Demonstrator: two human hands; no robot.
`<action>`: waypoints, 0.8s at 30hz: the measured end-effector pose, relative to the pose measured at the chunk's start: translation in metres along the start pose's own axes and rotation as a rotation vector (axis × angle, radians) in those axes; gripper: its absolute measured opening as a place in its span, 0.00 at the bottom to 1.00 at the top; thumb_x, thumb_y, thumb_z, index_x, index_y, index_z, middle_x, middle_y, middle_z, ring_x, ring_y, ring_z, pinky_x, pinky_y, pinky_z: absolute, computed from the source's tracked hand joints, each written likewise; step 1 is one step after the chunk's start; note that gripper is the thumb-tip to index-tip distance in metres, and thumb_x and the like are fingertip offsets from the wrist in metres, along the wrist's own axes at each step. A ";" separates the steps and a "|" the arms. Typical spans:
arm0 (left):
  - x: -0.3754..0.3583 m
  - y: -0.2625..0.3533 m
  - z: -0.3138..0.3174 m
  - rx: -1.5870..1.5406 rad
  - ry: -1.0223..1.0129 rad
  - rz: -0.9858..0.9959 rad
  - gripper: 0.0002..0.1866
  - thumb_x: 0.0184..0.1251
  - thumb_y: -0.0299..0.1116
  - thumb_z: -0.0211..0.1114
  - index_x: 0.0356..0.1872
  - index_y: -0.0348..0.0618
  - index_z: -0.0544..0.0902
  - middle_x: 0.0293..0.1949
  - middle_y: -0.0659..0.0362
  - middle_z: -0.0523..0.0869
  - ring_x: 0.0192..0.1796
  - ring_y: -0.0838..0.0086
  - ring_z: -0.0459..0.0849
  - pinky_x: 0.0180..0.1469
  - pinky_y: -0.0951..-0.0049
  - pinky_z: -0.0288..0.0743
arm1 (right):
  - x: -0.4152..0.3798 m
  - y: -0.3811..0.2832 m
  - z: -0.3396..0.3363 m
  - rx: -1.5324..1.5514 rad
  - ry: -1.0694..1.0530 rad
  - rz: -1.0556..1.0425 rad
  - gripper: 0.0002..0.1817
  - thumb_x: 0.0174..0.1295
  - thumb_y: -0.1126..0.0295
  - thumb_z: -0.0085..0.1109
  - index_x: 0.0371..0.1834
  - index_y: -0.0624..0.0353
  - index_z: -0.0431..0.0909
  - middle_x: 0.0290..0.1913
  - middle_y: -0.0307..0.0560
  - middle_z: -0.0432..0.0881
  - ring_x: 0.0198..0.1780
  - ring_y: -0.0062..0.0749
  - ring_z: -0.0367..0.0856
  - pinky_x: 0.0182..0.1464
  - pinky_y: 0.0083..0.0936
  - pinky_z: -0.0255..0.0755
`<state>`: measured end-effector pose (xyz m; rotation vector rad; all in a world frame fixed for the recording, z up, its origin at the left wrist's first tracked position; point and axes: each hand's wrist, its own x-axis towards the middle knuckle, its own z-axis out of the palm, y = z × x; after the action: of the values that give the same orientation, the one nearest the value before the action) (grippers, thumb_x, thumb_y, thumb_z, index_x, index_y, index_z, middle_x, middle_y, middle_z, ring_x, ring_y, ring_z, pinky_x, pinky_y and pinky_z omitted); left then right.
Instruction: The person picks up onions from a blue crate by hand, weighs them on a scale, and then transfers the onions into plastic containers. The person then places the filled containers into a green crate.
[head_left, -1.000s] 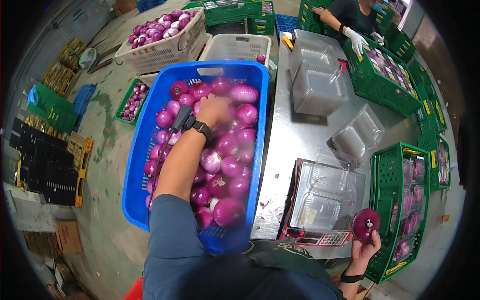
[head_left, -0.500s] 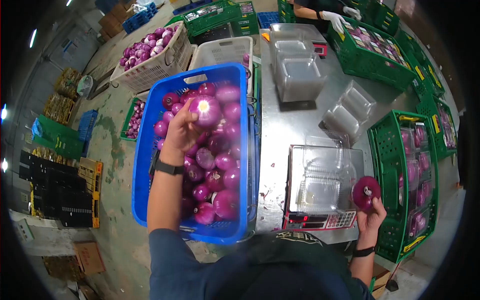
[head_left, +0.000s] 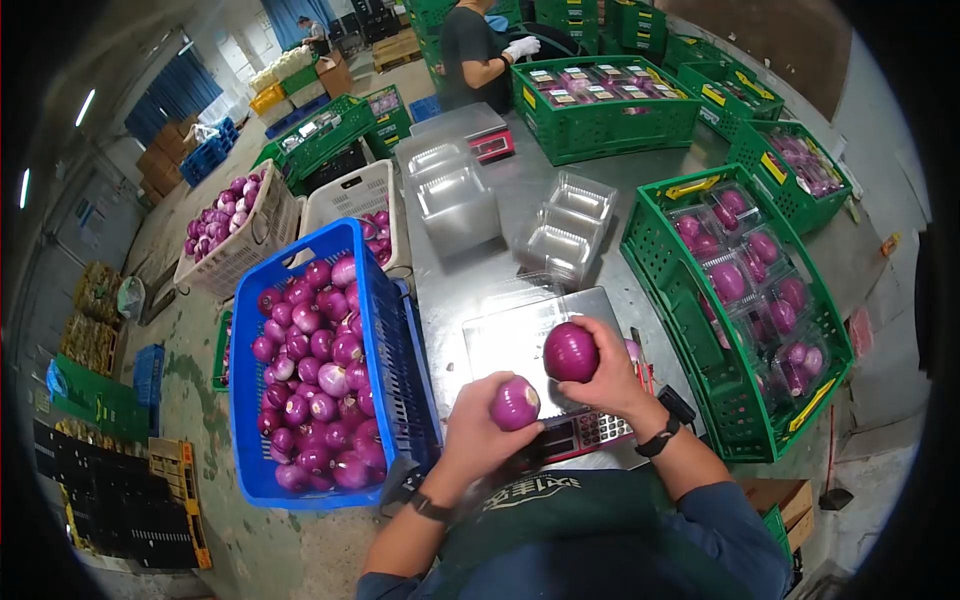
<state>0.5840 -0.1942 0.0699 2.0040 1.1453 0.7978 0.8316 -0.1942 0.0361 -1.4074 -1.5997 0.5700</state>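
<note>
My left hand (head_left: pixel 476 425) is wrapped round a red onion (head_left: pixel 515 403), its pale end facing up. Close beside it, my right hand (head_left: pixel 612 378) grips a larger, darker red onion (head_left: pixel 571 352). Both onions are held over the digital scale (head_left: pixel 490 345), whose keypad shows below the hands. A clear plastic clamshell box (head_left: pixel 520 296) rests on the scale's plate, partly hidden by glare and my hands. To the left stands a blue crate (head_left: pixel 245 420) with many red onions (head_left: pixel 318 375) in it.
A green crate (head_left: pixel 690 345) of packed onion boxes stands at the right. Stacked clear boxes (head_left: pixel 455 205) and loose boxes (head_left: pixel 565 230) sit on the metal table (head_left: pixel 445 275). White crates (head_left: pixel 350 195) are behind the blue one. A gloved co-worker (head_left: pixel 478 60) stands at the far side.
My left hand has brought an onion from above the blue crate to the scale. My right hand has moved inward with its onion. The view has turned rightward and tilted up.
</note>
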 end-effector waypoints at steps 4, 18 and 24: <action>0.009 -0.021 0.035 0.281 0.013 0.096 0.35 0.44 0.43 0.84 0.57 0.44 0.82 0.50 0.49 0.84 0.57 0.52 0.77 0.62 0.54 0.71 | 0.002 0.011 0.007 -0.141 -0.076 -0.183 0.43 0.39 0.67 0.75 0.66 0.58 0.72 0.64 0.58 0.77 0.67 0.57 0.77 0.67 0.45 0.70; -0.009 -0.080 0.065 0.218 0.251 -0.009 0.36 0.49 0.39 0.80 0.61 0.42 0.78 0.69 0.42 0.69 0.74 0.45 0.64 0.75 0.47 0.60 | -0.008 0.027 0.038 -0.276 -0.207 -0.182 0.41 0.43 0.64 0.77 0.66 0.52 0.75 0.65 0.52 0.77 0.68 0.52 0.74 0.64 0.53 0.65; -0.039 -0.070 0.053 -0.395 0.389 -0.575 0.30 0.65 0.32 0.75 0.65 0.35 0.74 0.58 0.53 0.81 0.57 0.70 0.80 0.63 0.69 0.75 | 0.008 0.054 0.013 0.032 0.074 0.196 0.30 0.56 0.56 0.78 0.59 0.60 0.82 0.57 0.54 0.84 0.56 0.41 0.84 0.57 0.34 0.77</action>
<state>0.5759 -0.2161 -0.0231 1.1360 1.5407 1.0246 0.8500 -0.1707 -0.0113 -1.5537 -1.3982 0.6475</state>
